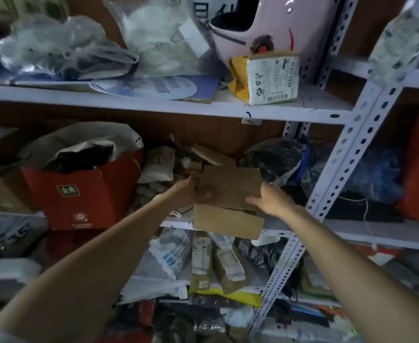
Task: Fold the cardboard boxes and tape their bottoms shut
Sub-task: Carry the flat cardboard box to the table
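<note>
Both hands on cardboard box (pixel 228 186) at middle shelf (pixel 376 231) front edge, lower flap overhanging | left hand (pixel 187 185) grip on left side, fingers hidden; right hand (pixel 269 199) grip closed on right edge | red bag (pixel 80 194) left, dark bags (pixel 275 157) right, little room | label unreadable

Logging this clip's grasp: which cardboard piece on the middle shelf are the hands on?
The flat box at the shelf's front edge, left hand and right hand on its sides. The loose cardboard behind lies untouched.
</note>
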The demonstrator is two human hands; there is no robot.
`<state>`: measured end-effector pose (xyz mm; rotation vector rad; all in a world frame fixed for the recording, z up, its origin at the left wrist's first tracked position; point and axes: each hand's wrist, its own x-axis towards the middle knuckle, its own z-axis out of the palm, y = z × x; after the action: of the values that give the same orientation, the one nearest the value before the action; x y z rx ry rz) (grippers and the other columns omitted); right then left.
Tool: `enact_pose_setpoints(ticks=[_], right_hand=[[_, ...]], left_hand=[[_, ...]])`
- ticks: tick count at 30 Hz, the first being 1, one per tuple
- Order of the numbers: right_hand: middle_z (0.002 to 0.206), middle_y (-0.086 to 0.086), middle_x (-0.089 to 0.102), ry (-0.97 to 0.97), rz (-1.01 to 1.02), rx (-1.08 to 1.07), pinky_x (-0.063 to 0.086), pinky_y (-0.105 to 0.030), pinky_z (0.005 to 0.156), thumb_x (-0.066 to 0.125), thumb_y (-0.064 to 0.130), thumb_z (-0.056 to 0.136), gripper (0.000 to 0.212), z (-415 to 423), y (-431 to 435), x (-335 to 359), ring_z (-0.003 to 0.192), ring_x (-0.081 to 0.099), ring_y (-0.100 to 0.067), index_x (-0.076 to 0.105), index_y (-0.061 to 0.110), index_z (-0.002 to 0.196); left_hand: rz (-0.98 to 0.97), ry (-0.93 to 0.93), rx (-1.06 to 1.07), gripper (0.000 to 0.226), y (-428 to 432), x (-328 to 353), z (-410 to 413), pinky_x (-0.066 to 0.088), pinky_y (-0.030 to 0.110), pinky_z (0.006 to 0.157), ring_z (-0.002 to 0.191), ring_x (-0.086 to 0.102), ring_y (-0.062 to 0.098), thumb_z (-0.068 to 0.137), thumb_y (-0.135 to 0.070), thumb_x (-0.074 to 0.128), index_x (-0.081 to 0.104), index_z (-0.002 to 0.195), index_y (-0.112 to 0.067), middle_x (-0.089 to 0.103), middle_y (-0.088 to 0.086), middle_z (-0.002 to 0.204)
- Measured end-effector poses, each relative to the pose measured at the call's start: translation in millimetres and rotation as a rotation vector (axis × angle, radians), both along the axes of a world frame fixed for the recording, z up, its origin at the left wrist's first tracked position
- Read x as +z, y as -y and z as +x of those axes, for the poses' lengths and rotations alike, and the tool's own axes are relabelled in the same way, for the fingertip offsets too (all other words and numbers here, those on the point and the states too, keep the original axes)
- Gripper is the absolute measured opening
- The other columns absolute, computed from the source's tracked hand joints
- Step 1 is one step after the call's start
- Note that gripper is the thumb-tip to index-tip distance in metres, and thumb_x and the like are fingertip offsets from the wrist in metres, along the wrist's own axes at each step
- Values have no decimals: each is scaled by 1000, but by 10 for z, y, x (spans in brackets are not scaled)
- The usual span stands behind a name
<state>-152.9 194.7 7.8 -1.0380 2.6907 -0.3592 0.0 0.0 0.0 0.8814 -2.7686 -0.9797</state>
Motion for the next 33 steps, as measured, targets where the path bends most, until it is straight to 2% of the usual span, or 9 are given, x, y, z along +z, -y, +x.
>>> enact_pose_setpoints(ticks=[4, 6, 10, 13, 15, 19, 25, 29, 33], right_hand=[[149, -16, 36, 303, -208, -167, 42, -31, 96, 74, 37, 81, 97, -126, 176, -147, 130, 42, -30, 15, 2, 150], [151, -11, 34, 544, -323, -259, 39, -36, 106, 82, 22, 74, 103, -179, 196, -224, 134, 38, -28, 14, 9, 151], [140, 1, 47, 629, -477, -229, 38, -38, 108, 88, 2, 61, 116, -157, 82, -313, 126, 44, -19, 18, 25, 151], [143, 4, 41, 626, -598, -281, 38, -36, 106, 86, -2, 60, 125, -24, 79, -305, 130, 40, -19, 9, 35, 152], [151, -2, 34, 637, -691, -336, 39, -44, 108, 85, -4, 62, 128, 100, 101, -306, 135, 37, -22, 3, 36, 152], [156, -2, 28, 568, -772, -362, 38, -48, 108, 82, -8, 63, 130, 396, 75, -339, 137, 36, -21, -2, 40, 150], [124, 10, 56, 247, -1050, -520, 53, -21, 81, 84, -2, 62, 101, 1266, -94, -347, 110, 57, -1, 30, 37, 139], [117, 20, 51, 51, -1155, -676, 49, -17, 78, 81, -10, 62, 101, 1953, -338, -195, 101, 56, 11, 30, 28, 140], [130, 21, 50, -108, -1088, -805, 43, -11, 85, 80, -3, 69, 110, 2748, -781, -49, 108, 53, 8, 13, 23, 153]], left_hand=[[445, -174, 89, 39, -18, 24, -172, 39, 44, 109, 127, 49, 33, 90, -10, 66, 52, 125, 0, 53, 14, 136], [600, -153, 182, 25, -2, 13, -194, 39, 32, 106, 133, 43, 33, 92, -3, 59, 55, 117, 1, 49, 5, 127], [398, -51, 58, 75, 51, -64, -90, 50, 34, 85, 118, 54, 38, 77, 7, 72, 38, 142, -6, 50, 22, 135], [524, -155, -4, 94, 129, -138, -40, 52, 18, 59, 93, 59, 22, 77, 12, 71, 24, 151, -23, 42, 12, 141], [614, -245, -24, 98, 171, -177, -66, 55, 25, 64, 105, 56, 24, 76, 11, 73, 23, 150, -29, 33, 7, 145], [711, -385, -108, 80, 355, -370, -97, 45, 40, 101, 128, 45, 27, 75, 2, 77, 35, 141, -15, 46, 4, 138], [658, -366, -241, 62, 256, -446, 107, 46, 29, 79, 109, 50, 22, 81, 14, 62, 43, 131, -17, 52, 5, 120], [865, -347, -456, 66, -11, -297, 352, 47, 40, 98, 124, 50, 26, 87, 17, 54, 37, 144, -10, 52, 10, 135], [748, -312, -720, 68, -538, -172, 645, 41, 30, 102, 132, 42, 20, 91, -1, 60, 27, 150, -9, 42, 0, 143]])
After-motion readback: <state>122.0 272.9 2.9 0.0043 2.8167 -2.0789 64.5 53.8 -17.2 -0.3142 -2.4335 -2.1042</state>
